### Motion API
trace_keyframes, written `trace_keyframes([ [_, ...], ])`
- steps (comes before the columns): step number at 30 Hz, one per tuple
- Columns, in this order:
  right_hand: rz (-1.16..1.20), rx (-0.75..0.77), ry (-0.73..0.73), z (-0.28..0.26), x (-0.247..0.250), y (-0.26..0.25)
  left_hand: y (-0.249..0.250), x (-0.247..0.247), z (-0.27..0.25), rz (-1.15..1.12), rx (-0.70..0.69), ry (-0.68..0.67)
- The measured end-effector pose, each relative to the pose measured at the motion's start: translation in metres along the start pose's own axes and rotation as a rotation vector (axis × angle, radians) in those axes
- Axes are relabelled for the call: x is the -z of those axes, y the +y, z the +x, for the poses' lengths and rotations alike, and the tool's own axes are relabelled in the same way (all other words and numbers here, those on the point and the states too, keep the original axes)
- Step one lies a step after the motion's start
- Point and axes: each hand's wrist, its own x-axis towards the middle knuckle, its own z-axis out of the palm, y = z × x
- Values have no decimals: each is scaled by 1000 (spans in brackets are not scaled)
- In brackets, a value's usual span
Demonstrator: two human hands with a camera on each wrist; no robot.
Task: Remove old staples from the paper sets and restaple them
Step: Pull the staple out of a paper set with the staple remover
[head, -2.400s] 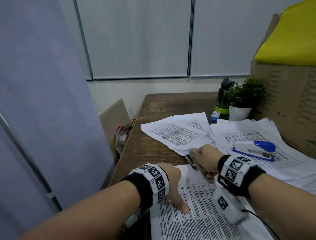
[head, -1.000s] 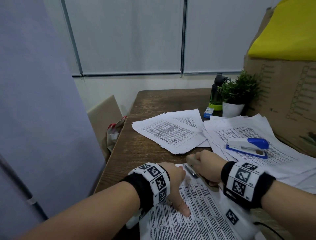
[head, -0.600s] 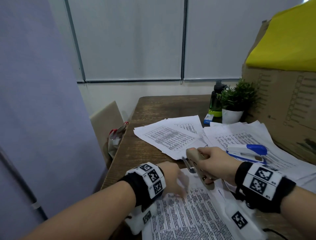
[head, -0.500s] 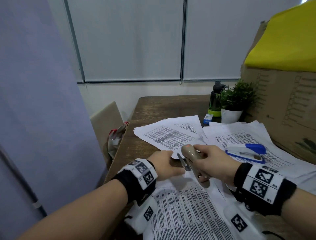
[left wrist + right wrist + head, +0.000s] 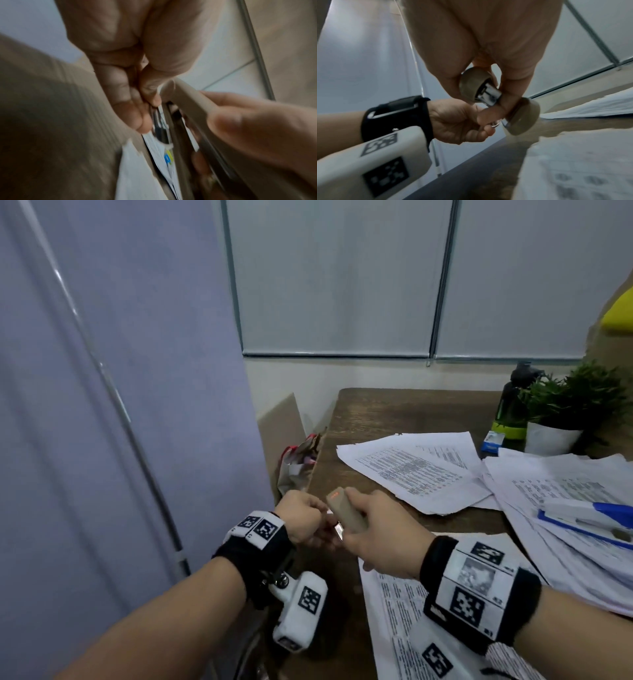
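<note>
Off the table's left edge, a beige staple remover is gripped in the right hand, while its metal claws are picked at by the pinched fingertips of the left hand, seemingly to clear a pulled staple. The unstapled paper set lies below the right wrist, so restapling with the blue stapler is judged to be next.
</note>
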Motion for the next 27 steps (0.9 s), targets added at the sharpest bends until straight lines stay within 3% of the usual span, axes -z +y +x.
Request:
trace_keyframes([
  [3,70,-24,-77,4,-14,-13,-13,28,1,-97,46,41],
  [6,165,-90,-168,-1,-19,-20,-23,51,8,-94,74,171],
  [10,219,-137,-212,-9,-14,-18,-37,72,23,315,53,285],
  [15,241,-168,-118,-14,0,4,-48,79,35,720,47,257],
  [22,239,-213,-57,-27,21,38,-34,72,40,707,2,298],
  [27,257,-269,18,-35,43,59,-10,46,39,837,-67,123],
])
